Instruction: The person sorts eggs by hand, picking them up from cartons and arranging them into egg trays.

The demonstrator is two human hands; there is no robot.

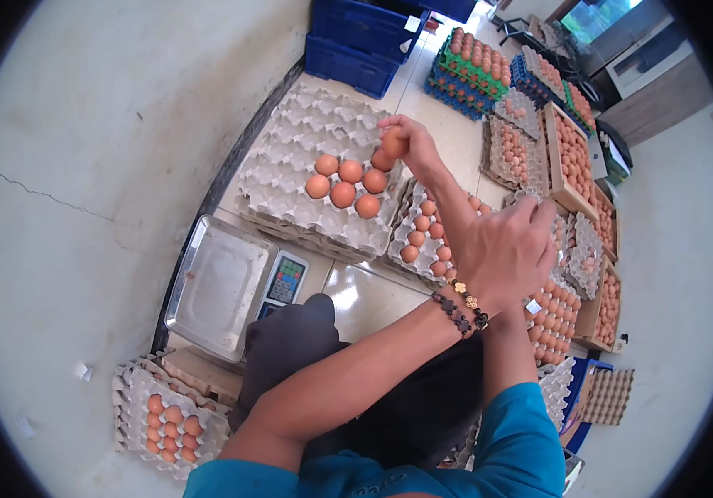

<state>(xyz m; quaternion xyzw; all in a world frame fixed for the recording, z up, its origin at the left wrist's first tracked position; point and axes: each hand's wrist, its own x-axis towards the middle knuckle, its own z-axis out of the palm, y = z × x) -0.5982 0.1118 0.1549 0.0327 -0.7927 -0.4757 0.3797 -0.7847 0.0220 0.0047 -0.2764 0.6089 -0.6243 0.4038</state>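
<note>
My right hand (413, 148) grips a brown egg (394, 143) above the right edge of a stacked pile of grey egg trays (290, 141). On the top tray several brown eggs (342, 195) sit in the cups. My left arm, with bracelets at the wrist, crosses over my right forearm. My left hand (510, 249) is closed with its back towards me, so whatever is in its fingers is hidden. It hangs near trays of eggs on the right, including a partly filled tray (424, 228) just beyond my right forearm.
A digital scale (215, 286) with a metal pan lies by the wall. Behind stand blue crates (356, 58) and stacked green and blue egg trays (468, 75). Wooden boxes of eggs (572, 158) line the right. Another egg tray (169, 423) sits at lower left.
</note>
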